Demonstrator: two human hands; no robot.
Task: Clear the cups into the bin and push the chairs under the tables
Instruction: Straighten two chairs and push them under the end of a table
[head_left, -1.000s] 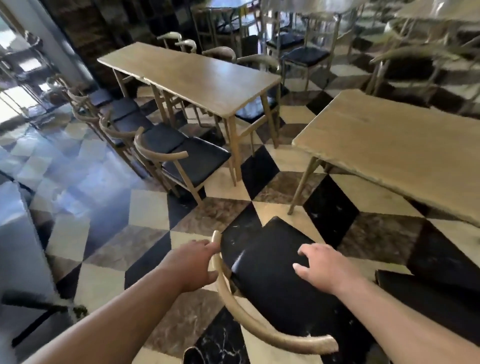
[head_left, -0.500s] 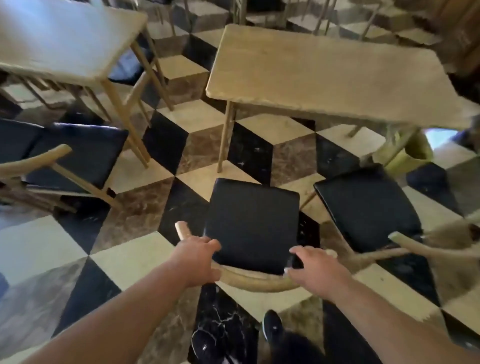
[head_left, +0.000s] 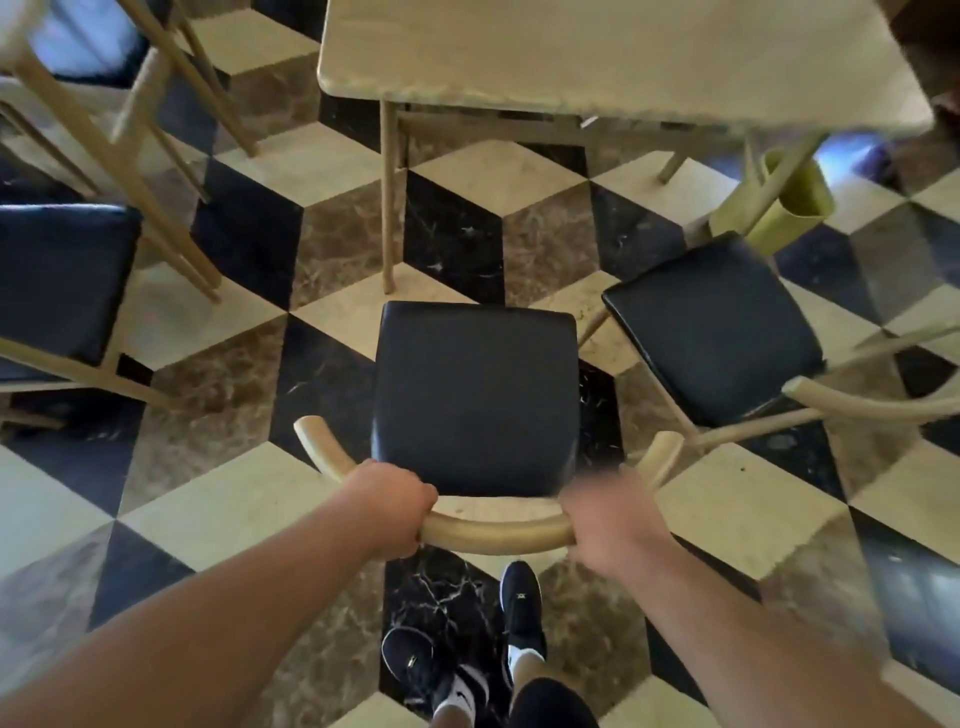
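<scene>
Your left hand (head_left: 392, 506) and right hand (head_left: 610, 522) wrap fingers around the black-seated wooden chair's (head_left: 475, 395) curved backrest; the yellow-green cylindrical bin's (head_left: 789, 205) contents are hidden.

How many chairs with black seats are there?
3. One chair in the middle, held by the left hand and right hand; one to its right; one at the left edge. More may be hidden out of frame.
</scene>
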